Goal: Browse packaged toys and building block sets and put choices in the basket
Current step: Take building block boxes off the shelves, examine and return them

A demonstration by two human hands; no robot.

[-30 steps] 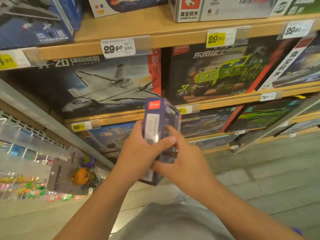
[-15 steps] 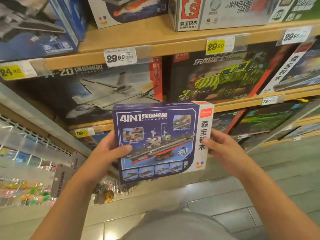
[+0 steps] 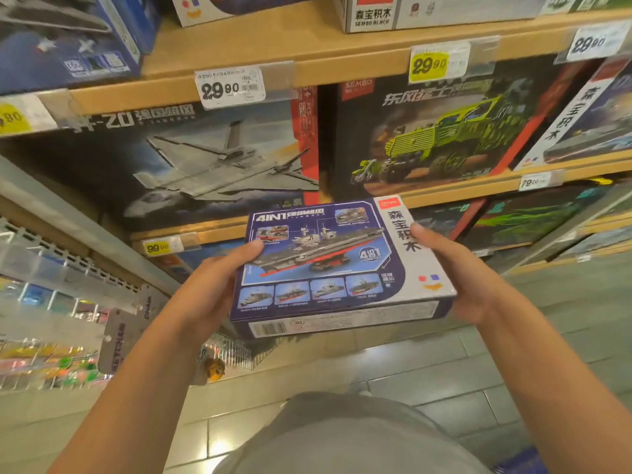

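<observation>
The blue box (image 3: 328, 265) has tipped back since half a second ago. Then its front stood up facing the person; now the front faces up more, and the white bottom edge with a bar code shows. It also sits a little more to the right. One second ago the box was turned side-on, with both hands close together on it.

There is one box in the hands, and two hands hold it. The left hand (image 3: 208, 289) grips the left side, thumb lying on the front and the other fingers hidden under the box. The right hand (image 3: 458, 275) grips the right side, thumb on the white strip, and its other fingers are hidden too.

The box is dark blue with a white strip down its right side. It shows a long gray ship with a red bottom, four small ship pictures in a row below, and "4IN1" at the top left. It is held in the air in front of the shelves (image 3: 307, 59), above the tiled floor (image 3: 427, 378).

Behind it stand one big box with a gray jet (image 3: 205, 159) and one big box with a green truck (image 3: 437, 138). Six price tags show. One keychain card (image 3: 119, 340) hangs at the left.
</observation>
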